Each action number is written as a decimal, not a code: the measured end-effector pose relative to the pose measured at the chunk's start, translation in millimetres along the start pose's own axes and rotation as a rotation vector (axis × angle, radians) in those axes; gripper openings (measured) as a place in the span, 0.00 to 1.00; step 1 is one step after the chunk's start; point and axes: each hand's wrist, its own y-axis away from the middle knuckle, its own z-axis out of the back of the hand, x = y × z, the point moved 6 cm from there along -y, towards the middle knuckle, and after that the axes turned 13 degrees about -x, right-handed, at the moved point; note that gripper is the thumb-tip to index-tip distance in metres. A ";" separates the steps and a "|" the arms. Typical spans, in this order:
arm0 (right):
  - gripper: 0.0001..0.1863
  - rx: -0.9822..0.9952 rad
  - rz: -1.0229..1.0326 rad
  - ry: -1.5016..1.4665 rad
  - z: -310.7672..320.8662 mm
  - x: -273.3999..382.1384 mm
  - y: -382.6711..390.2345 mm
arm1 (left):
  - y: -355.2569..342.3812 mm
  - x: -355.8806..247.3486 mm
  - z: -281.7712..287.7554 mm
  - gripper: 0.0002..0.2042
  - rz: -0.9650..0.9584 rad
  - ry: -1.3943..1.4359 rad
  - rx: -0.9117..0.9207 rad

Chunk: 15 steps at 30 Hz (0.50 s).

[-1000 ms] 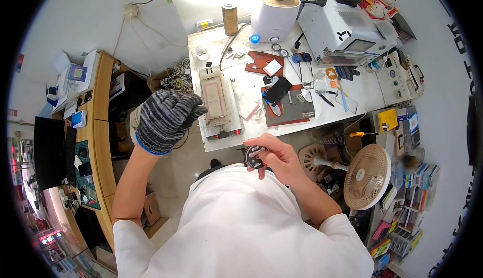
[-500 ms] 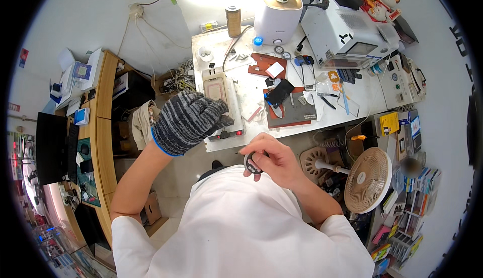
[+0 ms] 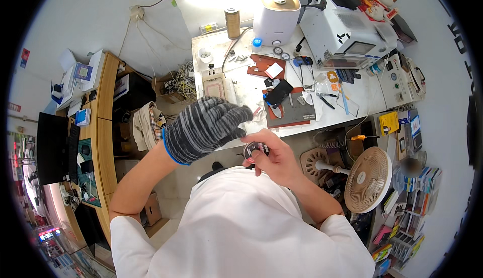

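Note:
My left hand wears a grey-and-black striped knit glove with a blue cuff. Its fingers stretch toward my right hand, with the thumb apart below them, and I see nothing held in it. Bare, my right hand grips a small round spool with a dark labelled face, fingers and thumb around its rim. A thin dark end sticks out at the spool's left side. Both hands are in front of my shirt at the table's near edge, close together. Beyond the glove, a beige flat-topped device stands on the white table.
A black phone lies on a dark mat among small parts and tools. Farther back are a white humidifier-like appliance, a gold can and a white machine. A fan stands near my right elbow.
My gloved left hand has moved right and slightly nearer to me, close to my right hand, and its curled fingers have straightened. The spool has tilted and risen slightly in my right hand.

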 end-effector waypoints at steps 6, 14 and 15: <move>0.18 -0.029 0.127 0.149 4.7 -14.3 2.5 | 2.3 24.2 3.2 0.10 0.724 0.760 -0.183; 0.15 0.170 0.472 0.299 5.4 1.1 12.4 | -13.3 51.2 41.5 0.10 0.672 0.339 0.142; 0.15 0.152 0.493 0.325 4.9 4.0 13.6 | -17.2 48.0 42.7 0.09 0.515 0.218 0.185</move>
